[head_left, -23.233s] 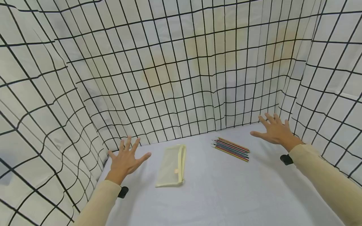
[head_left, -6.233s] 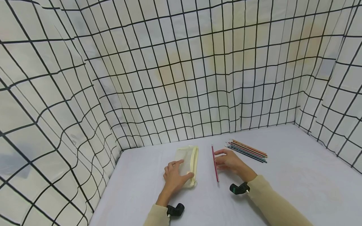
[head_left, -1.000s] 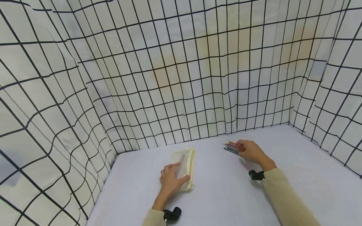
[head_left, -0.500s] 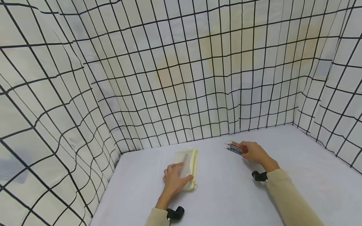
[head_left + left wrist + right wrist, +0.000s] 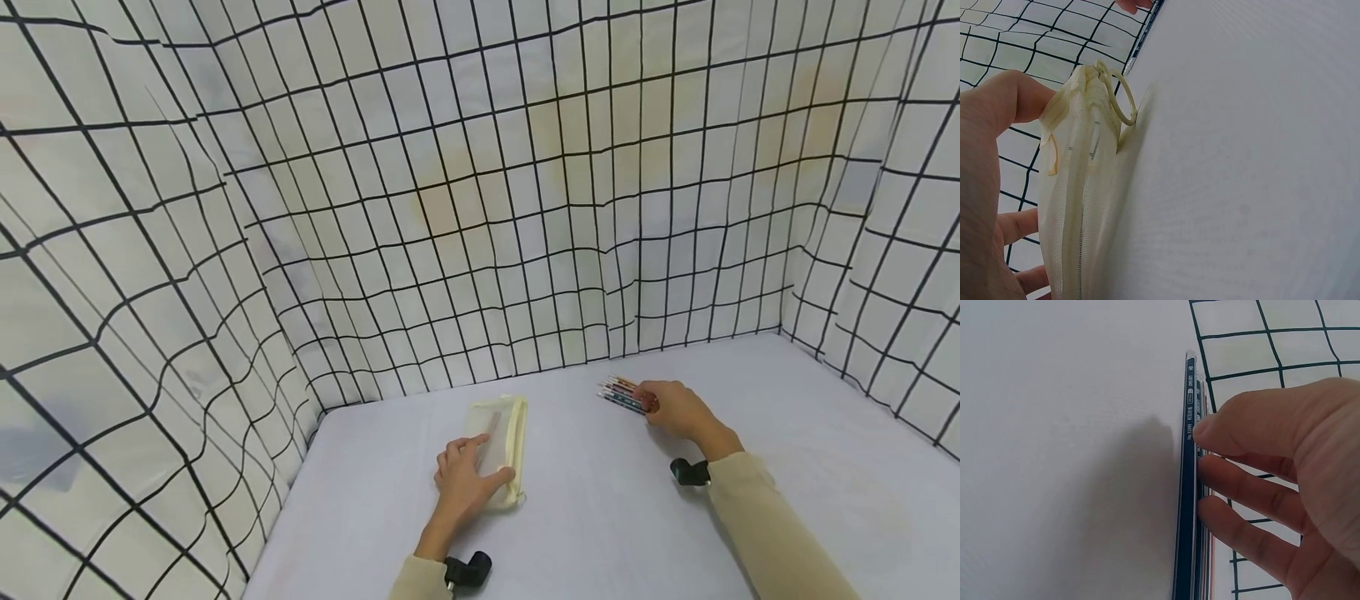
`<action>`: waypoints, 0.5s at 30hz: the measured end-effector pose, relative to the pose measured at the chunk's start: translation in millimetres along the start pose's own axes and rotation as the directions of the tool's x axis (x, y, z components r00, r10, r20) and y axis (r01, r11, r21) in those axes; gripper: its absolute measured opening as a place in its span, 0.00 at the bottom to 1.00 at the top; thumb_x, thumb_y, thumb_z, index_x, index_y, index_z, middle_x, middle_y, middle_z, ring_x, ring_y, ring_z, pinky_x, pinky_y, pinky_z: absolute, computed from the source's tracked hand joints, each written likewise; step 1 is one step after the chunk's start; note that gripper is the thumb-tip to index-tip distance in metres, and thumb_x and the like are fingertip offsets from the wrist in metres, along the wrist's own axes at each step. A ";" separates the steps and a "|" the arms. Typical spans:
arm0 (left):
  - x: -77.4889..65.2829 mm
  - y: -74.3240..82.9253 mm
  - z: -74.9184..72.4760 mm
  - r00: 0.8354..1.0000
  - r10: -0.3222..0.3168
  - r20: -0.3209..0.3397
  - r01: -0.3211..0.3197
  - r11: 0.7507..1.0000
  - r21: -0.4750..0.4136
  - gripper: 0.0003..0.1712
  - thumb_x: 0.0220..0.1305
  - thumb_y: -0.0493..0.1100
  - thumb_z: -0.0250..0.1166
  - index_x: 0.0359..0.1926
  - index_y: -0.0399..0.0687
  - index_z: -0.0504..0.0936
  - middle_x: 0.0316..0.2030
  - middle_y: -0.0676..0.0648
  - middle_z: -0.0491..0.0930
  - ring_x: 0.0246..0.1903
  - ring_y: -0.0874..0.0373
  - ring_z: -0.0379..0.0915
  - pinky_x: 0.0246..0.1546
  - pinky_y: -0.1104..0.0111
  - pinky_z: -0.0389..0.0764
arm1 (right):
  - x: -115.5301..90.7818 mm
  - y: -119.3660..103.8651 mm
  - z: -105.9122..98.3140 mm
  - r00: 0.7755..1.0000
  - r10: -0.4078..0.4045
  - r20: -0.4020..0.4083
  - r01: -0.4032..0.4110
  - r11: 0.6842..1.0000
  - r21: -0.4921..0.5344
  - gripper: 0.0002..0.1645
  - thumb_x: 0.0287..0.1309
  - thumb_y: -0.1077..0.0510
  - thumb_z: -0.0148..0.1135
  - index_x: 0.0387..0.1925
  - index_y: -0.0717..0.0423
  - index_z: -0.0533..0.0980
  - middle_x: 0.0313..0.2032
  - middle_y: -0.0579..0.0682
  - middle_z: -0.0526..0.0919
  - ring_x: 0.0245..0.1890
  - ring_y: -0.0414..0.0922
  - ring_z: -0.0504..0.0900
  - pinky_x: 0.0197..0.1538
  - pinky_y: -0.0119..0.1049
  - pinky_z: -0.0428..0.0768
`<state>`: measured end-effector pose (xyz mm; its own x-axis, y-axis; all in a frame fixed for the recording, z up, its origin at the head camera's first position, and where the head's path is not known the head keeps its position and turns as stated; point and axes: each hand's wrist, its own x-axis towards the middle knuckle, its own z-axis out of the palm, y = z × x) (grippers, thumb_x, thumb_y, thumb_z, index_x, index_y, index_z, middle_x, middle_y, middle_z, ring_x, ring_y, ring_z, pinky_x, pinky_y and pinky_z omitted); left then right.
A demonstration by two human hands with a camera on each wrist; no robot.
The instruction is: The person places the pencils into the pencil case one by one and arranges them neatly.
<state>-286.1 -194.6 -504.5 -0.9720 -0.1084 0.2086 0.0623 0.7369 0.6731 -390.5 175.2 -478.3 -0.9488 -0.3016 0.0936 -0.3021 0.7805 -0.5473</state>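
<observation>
My left hand [image 5: 461, 483] rests spread on a pale yellow, see-through zip pouch [image 5: 513, 425], thumb on the zipper edge. A faint reddish pencil [image 5: 492, 427] shows through the pouch's mesh. In the left wrist view the zipper side of the pouch [image 5: 1079, 206] faces me, and a cord loop [image 5: 1125, 100] sticks out near the thumb. My right hand [image 5: 678, 412] is over a row of pencils [image 5: 618, 393], fingers bent down. In the right wrist view, its thumb and fingertips pinch at a dark blue pencil [image 5: 1186, 506], with other pencils directly behind.
The pouch and pencils lie on a white-covered table [image 5: 577, 517]. White cloth walls with black grid lines [image 5: 450, 208] rise behind the table and at both sides. Black wrist cameras [image 5: 468, 571] are strapped below each hand.
About six seconds ago my right hand held a red pencil beside the pouch; now a reddish pencil shows inside. Over the last second both hands stay nearly in place, the right working at the pencils.
</observation>
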 end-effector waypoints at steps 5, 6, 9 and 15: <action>-1.0 0.9 -0.7 1.000 0.004 -0.001 -0.004 1.000 0.010 0.44 0.46 0.58 0.73 0.66 0.49 0.76 0.63 0.36 0.67 0.62 0.38 0.58 0.59 0.37 0.59 | -0.1 1.9 1.5 1.000 -0.001 0.007 0.001 1.000 -0.007 0.22 0.52 0.71 0.63 0.52 0.60 0.80 0.39 0.52 0.84 0.37 0.47 0.77 0.41 0.42 0.77; -1.1 1.0 -0.7 1.000 0.006 -0.001 -0.006 1.000 0.013 0.44 0.46 0.58 0.73 0.66 0.49 0.76 0.62 0.35 0.67 0.62 0.38 0.58 0.59 0.37 0.59 | -0.4 1.9 1.7 1.000 0.000 0.007 0.000 1.000 -0.015 0.23 0.52 0.71 0.62 0.52 0.59 0.81 0.39 0.51 0.84 0.37 0.47 0.77 0.41 0.42 0.77; -0.6 1.0 -0.1 1.000 0.007 -0.001 -0.007 1.000 0.012 0.44 0.46 0.58 0.74 0.66 0.49 0.76 0.62 0.36 0.67 0.62 0.38 0.58 0.59 0.37 0.59 | -0.8 2.1 2.0 1.000 -0.009 0.012 0.009 0.999 -0.046 0.22 0.53 0.72 0.61 0.50 0.58 0.82 0.39 0.50 0.84 0.37 0.47 0.77 0.42 0.44 0.77; 1.1 -0.2 1.0 1.000 0.005 0.001 -0.005 1.000 0.009 0.44 0.46 0.58 0.73 0.66 0.50 0.76 0.62 0.36 0.67 0.62 0.39 0.58 0.59 0.38 0.59 | -3.5 -1.1 2.5 0.999 -0.046 0.018 0.048 0.994 -0.096 0.19 0.54 0.74 0.60 0.45 0.55 0.82 0.39 0.50 0.85 0.38 0.47 0.77 0.45 0.48 0.78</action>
<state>-287.4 -194.2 -505.0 -0.9718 -0.1045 0.2114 0.0650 0.7432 0.6659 -386.7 174.0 -480.1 -0.9320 -0.3473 0.1036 -0.3545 0.8144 -0.4594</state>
